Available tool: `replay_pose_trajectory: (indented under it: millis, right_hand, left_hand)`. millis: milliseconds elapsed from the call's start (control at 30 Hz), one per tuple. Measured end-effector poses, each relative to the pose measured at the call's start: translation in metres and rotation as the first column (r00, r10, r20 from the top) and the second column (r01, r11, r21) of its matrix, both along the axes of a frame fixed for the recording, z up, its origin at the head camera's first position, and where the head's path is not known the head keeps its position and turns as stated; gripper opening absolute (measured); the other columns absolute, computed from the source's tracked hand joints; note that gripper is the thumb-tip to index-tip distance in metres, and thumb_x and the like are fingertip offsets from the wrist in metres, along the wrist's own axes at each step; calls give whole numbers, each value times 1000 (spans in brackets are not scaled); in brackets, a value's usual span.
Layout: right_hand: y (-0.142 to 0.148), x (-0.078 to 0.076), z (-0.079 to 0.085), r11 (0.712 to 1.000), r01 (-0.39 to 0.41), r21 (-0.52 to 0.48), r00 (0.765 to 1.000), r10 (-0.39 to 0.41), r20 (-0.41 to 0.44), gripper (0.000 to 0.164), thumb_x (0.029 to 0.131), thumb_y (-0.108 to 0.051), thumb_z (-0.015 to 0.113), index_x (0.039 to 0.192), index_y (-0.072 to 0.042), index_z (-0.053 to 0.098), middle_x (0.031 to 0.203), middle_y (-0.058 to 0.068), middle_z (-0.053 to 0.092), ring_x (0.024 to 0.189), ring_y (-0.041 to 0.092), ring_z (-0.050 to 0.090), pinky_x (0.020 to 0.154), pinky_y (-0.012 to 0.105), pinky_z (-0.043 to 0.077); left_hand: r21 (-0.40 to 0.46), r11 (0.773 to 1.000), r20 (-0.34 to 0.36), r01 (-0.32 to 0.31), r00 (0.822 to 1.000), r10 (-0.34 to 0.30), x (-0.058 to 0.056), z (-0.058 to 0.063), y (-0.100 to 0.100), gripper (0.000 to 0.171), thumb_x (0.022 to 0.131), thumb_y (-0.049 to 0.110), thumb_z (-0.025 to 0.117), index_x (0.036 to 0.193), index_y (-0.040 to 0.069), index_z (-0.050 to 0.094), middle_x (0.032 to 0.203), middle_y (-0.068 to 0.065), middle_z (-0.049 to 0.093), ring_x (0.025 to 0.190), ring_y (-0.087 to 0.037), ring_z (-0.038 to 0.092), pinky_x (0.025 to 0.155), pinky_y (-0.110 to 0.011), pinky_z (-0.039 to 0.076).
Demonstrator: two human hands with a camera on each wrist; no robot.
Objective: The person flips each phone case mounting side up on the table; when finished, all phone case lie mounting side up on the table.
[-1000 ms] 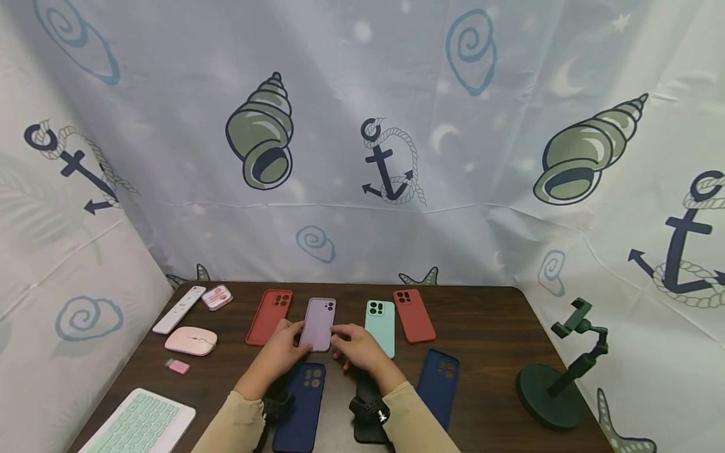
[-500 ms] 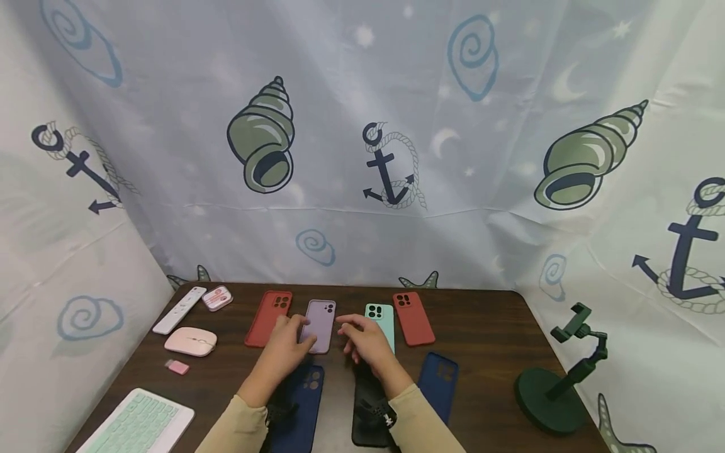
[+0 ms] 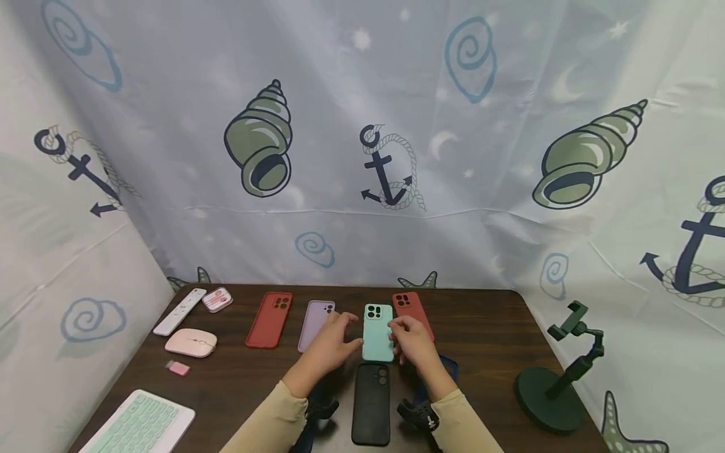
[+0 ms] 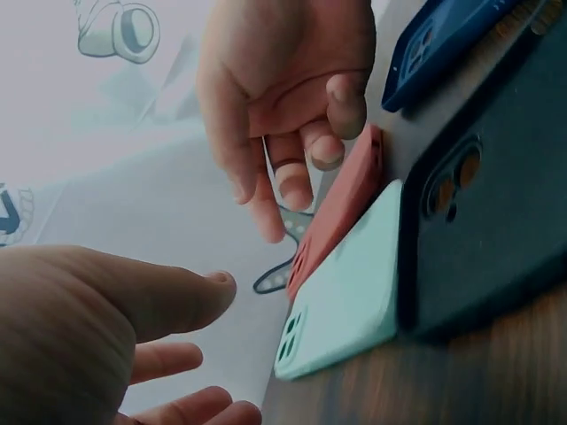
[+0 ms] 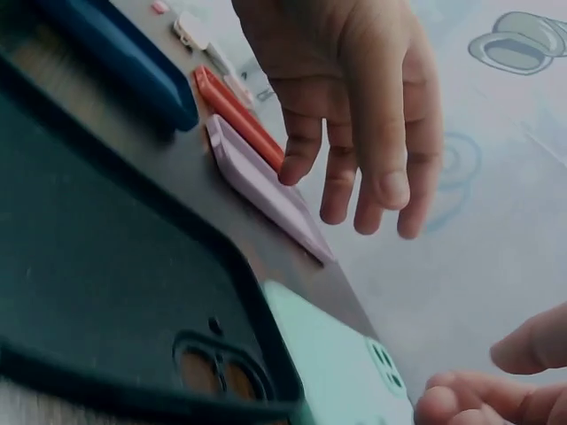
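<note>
A mint phone case (image 3: 377,336) with camera cutouts lies flat at the table's middle, between my two hands. My left hand (image 3: 331,346) hovers at its left side, thumb and fingers spread apart. At its right edge is my right hand (image 3: 415,343), fingers loosely bent and holding nothing. In the left wrist view, both my left hand (image 4: 80,310) and my right hand (image 4: 292,80) are above the mint case (image 4: 350,279). A black phone case (image 3: 370,406) lies just in front of it. The lavender phone case (image 3: 311,324) is partly hidden by my left hand.
Red phone cases stand left (image 3: 270,319) and right (image 3: 412,307) of the row; dark blue cases (image 3: 450,366) are mostly hidden by my arms. At left lie a remote (image 3: 179,312), mouse (image 3: 191,343), pink USB stick (image 3: 178,368) and keyboard (image 3: 138,421). A green stand (image 3: 549,399) is right.
Both hands have left the lavender phone case, which they touched a second ago, and moved right to either side of the mint case. The black case is now uncovered.
</note>
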State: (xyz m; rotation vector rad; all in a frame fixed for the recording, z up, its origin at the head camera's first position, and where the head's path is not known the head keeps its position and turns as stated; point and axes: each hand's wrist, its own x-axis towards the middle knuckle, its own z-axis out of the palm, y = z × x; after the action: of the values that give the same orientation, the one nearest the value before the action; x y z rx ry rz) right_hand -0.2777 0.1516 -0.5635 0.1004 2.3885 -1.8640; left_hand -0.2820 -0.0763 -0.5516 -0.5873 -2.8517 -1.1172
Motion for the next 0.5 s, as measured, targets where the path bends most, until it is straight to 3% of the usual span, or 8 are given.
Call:
replay_pose_trajectory:
  millis: [233,333,500]
  right_hand:
    - [15,0,-4,998,26,63,999,-27,20,31,103,-26,56,117,0,66,99,24,68,58,24,65,44,35,52]
    - [17,-3,-9,995,25,92,999,-27,22,32,102,-27,56,116,-1,69,96,20,70,58,23,66,45,37,54]
    - [20,-7,-26,994,-14,109,999,10,42,32,103,-27,54,117,-3,71,91,14,72,56,20,66,48,38,56]
  left_hand:
    - [-53,999,67,13,998,-9,-9,-7,26,63,91,33,76,141,3,53,123,-20,52,101,-25,59,83,-44,51]
    - [-59,998,72,-11,997,16,-9,-17,33,66,90,35,77,141,1,53,126,-22,51,109,-30,59,89,-48,51]
    - [-69,997,78,-45,996,50,-5,-37,38,66,88,35,79,140,1,55,124,-21,52,111,-32,54,89,-48,50]
